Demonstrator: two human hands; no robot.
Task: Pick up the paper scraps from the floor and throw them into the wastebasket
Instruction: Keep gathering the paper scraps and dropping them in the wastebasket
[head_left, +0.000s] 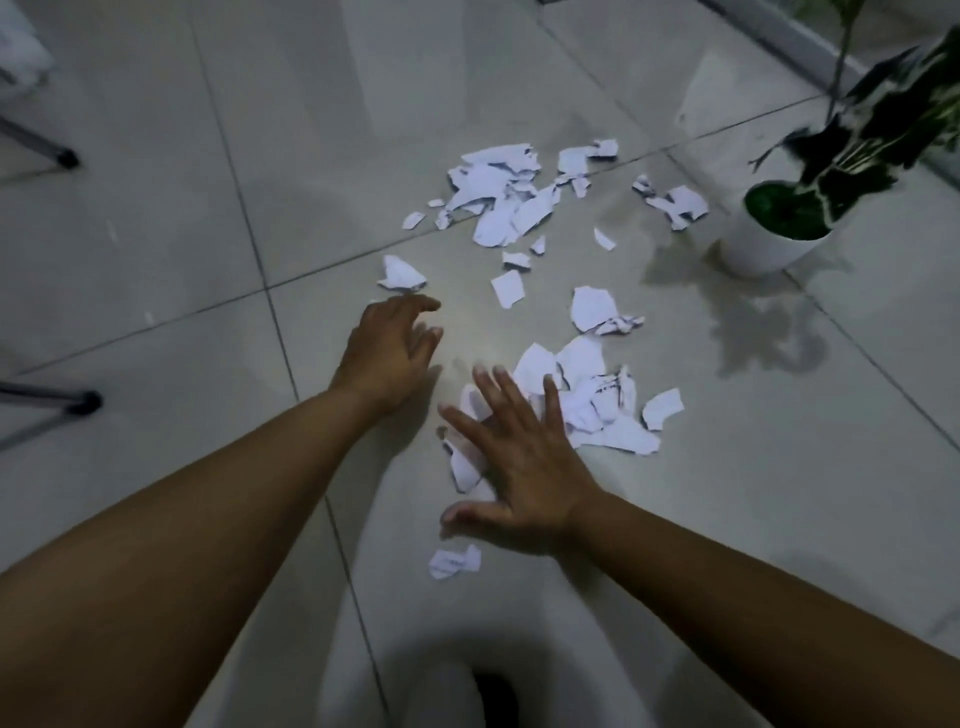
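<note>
Grey glossy floor tiles (156, 249) carrying torn paper scraps (498, 192); white potted plant (769, 244) standing beside; right hand (524, 467) fingers spreading over scraps, left hand (387, 353) fingers curling loosely, holding nothing.

Both of your arms are bare from the bottom edge of the view up to the wrists, with no sleeve, cuff or fabric showing anywhere along them. Your left hand (387, 353) and your right hand (519, 457) are bare as well, ungloved, with nothing worn at the wrists or on the fingers that shows. Short, plain fingernails are visible on your right hand's fingers (501, 387).
</note>
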